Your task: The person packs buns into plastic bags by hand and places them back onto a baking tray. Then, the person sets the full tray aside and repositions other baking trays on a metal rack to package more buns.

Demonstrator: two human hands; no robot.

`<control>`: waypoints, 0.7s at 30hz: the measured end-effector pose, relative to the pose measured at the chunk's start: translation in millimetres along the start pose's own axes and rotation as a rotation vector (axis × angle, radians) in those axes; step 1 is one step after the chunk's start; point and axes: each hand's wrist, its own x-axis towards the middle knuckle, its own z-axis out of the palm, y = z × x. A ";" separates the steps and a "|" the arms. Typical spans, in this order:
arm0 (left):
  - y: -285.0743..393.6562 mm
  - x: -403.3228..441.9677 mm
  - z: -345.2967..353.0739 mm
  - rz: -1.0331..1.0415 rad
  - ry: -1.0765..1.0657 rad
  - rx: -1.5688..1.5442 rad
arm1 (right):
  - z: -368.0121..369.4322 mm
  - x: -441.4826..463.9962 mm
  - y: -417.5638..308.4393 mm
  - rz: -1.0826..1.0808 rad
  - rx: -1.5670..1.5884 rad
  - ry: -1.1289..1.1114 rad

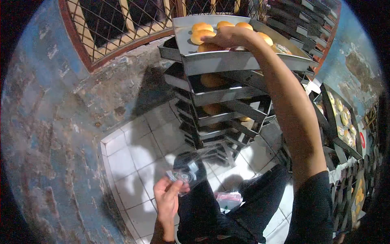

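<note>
My left hand (168,196) is low in the view, above my lap. Its thumb and fingers pinch a clear plastic bag (183,177) with a round printed logo. My right hand (228,38) reaches across the top metal tray (227,62), palm down. Its fingers curve over a golden bun (208,48) near the tray's front wall, and a fingertip meets the neighbouring bun (200,37). The hand partly hides both its fingers and the bun below. More round buns (243,26) sit along the back of this tray, and a bagged bun (282,49) lies at its right end.
Beneath the top tray, several more trays (219,95) are stacked crosswise, some holding buns. At right stands another tray (359,151) with wrapped buns. A stack of printed plastic bags (229,197) rests between my legs. A barred window (122,24) and a worn wall (48,122) border the left.
</note>
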 end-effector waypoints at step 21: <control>9.9 1.3 15.1 -0.117 -0.081 -0.043 | 111.1 -244.1 22.5 -0.429 1.178 0.101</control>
